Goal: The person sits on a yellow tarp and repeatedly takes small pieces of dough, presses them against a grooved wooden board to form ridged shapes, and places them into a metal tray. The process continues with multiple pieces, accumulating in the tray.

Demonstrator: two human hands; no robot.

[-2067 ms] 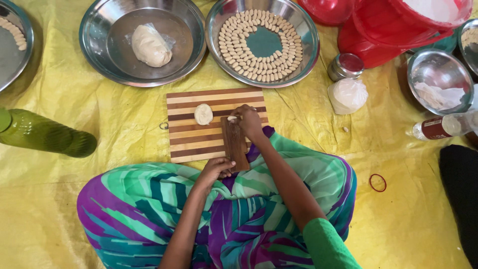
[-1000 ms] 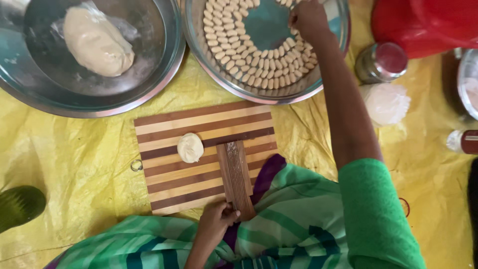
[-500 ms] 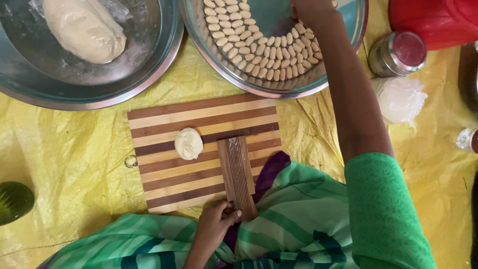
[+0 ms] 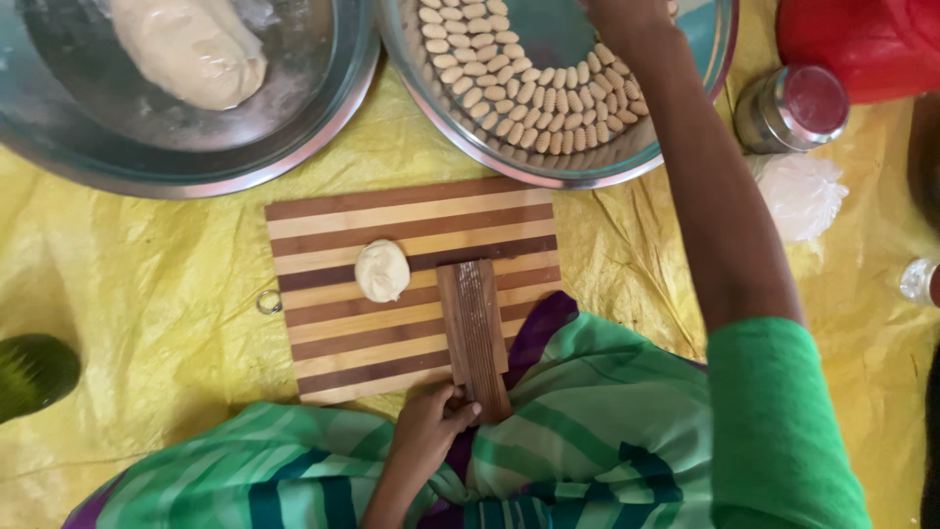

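Closer now, right hand (image 4: pixel 627 20) stays over the shell tray (image 4: pixel 705 78), grip unclear; left hand (image 4: pixel 431 426) pinches the ridged paddle (image 4: pixel 473 328).

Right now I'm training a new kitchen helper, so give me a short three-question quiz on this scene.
1. True or false: the left hand grips the near end of the ridged wooden paddle.
2. Where does the right hand reach?
A. into the bowl with the big dough lump
B. over the tray of small shaped pieces
C. to the steel tin
3. What lies on the striped board to the left of the paddle?

Key
1. True.
2. B: it is over the tray, among the shaped pieces.
3. A small dough ball.
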